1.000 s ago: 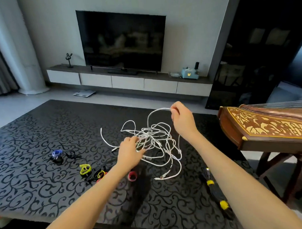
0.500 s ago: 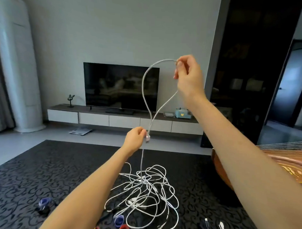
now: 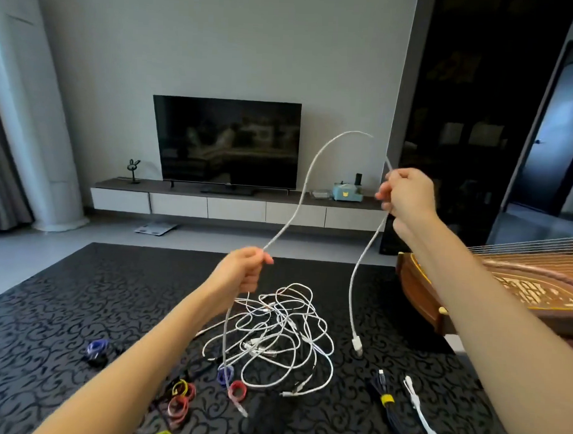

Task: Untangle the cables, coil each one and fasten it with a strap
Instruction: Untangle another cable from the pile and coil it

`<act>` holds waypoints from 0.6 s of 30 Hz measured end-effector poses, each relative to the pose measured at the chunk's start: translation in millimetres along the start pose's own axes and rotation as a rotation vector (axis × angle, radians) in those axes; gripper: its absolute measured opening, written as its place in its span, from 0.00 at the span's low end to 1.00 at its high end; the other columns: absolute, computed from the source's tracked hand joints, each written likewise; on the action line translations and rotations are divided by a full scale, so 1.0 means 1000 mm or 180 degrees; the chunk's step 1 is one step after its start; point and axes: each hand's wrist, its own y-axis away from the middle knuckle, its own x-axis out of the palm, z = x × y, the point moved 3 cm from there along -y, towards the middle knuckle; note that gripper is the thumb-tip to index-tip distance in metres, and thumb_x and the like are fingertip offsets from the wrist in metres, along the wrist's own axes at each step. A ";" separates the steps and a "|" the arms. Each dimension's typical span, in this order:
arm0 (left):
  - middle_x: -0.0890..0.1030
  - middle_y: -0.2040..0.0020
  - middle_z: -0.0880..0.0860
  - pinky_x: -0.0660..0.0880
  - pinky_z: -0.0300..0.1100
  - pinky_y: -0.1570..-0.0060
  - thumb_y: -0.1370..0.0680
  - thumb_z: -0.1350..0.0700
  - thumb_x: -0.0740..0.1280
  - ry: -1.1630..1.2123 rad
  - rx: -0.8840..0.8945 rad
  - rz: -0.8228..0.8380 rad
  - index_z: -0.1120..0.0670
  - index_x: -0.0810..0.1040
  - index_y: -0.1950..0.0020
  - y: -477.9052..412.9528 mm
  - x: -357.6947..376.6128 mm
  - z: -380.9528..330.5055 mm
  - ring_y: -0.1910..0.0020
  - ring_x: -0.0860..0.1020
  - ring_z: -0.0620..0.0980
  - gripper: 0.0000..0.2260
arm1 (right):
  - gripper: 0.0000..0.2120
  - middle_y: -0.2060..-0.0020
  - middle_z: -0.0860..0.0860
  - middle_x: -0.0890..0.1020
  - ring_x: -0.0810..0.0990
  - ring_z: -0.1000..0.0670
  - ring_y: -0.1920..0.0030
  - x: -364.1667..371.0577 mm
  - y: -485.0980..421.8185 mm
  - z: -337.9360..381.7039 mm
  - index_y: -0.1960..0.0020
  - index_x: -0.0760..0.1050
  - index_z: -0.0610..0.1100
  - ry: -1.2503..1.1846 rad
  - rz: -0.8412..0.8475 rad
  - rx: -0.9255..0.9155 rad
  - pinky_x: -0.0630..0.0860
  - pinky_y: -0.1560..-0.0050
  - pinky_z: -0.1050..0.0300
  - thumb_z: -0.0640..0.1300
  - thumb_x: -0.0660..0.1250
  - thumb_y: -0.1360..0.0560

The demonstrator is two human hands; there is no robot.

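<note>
Left grip (image 3: 241, 273) and right grip (image 3: 406, 195) pinch white cable (image 3: 307, 178), now free of tangle (image 3: 281, 333).

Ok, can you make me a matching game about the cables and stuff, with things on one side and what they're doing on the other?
1. lifted white cable
2. white cable pile
3. dark cable
4. red strap

A. rolled into a ring
B. bundled with yellow straps
C. gripped by left hand and right hand
D. lying tangled

Pairs: 1-C, 2-D, 3-B, 4-A.
</note>
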 end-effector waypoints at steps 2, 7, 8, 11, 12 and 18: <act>0.60 0.75 0.45 0.52 0.32 0.79 0.17 0.59 0.54 -0.0093 0.0218 -0.0289 0.58 0.73 0.55 0.000 -0.001 -0.027 0.78 0.55 0.41 0.11 | 0.07 0.67 0.47 0.77 0.77 0.52 0.68 0.003 0.022 -0.039 0.52 0.70 0.42 0.0093 0.0395 0.0375 0.74 0.68 0.62 0.37 0.54 0.19; 0.58 0.76 0.46 0.53 0.33 0.79 0.18 0.58 0.59 -0.0598 0.0433 -0.0706 0.55 0.77 0.54 0.009 0.010 -0.084 0.78 0.55 0.43 0.09 | 0.09 0.65 0.44 0.79 0.78 0.49 0.65 -0.005 0.065 -0.125 0.59 0.72 0.41 0.0551 0.1041 0.1055 0.77 0.63 0.58 0.35 0.59 0.21; 0.58 0.76 0.46 0.53 0.32 0.79 0.19 0.58 0.59 -0.0762 0.0392 -0.0754 0.55 0.77 0.55 0.011 0.013 -0.091 0.78 0.55 0.44 0.09 | 0.10 0.67 0.45 0.77 0.77 0.49 0.67 -0.008 0.070 -0.136 0.61 0.73 0.42 0.0857 0.1212 0.1172 0.75 0.65 0.57 0.36 0.61 0.22; 0.59 0.74 0.49 0.53 0.33 0.79 0.21 0.58 0.62 -0.1400 0.0342 -0.0758 0.56 0.80 0.55 0.017 0.023 -0.108 0.76 0.56 0.46 0.08 | 0.14 0.72 0.47 0.74 0.74 0.48 0.72 -0.020 0.084 -0.133 0.63 0.70 0.41 0.2832 0.1776 0.0913 0.71 0.66 0.55 0.46 0.61 0.22; 0.60 0.73 0.50 0.53 0.34 0.79 0.22 0.58 0.63 -0.1631 0.0353 -0.0733 0.57 0.81 0.55 0.020 0.027 -0.112 0.75 0.56 0.47 0.07 | 0.16 0.72 0.48 0.74 0.74 0.48 0.72 -0.023 0.088 -0.119 0.63 0.69 0.41 0.3496 0.1733 0.0545 0.71 0.67 0.56 0.49 0.60 0.21; 0.61 0.71 0.51 0.56 0.37 0.76 0.23 0.56 0.67 -0.2453 0.0216 0.0081 0.60 0.81 0.58 0.037 0.060 -0.122 0.74 0.58 0.48 0.09 | 0.14 0.54 0.45 0.82 0.79 0.42 0.53 -0.013 0.133 -0.006 0.44 0.77 0.40 0.2757 0.0568 -0.2570 0.72 0.54 0.51 0.49 0.61 0.21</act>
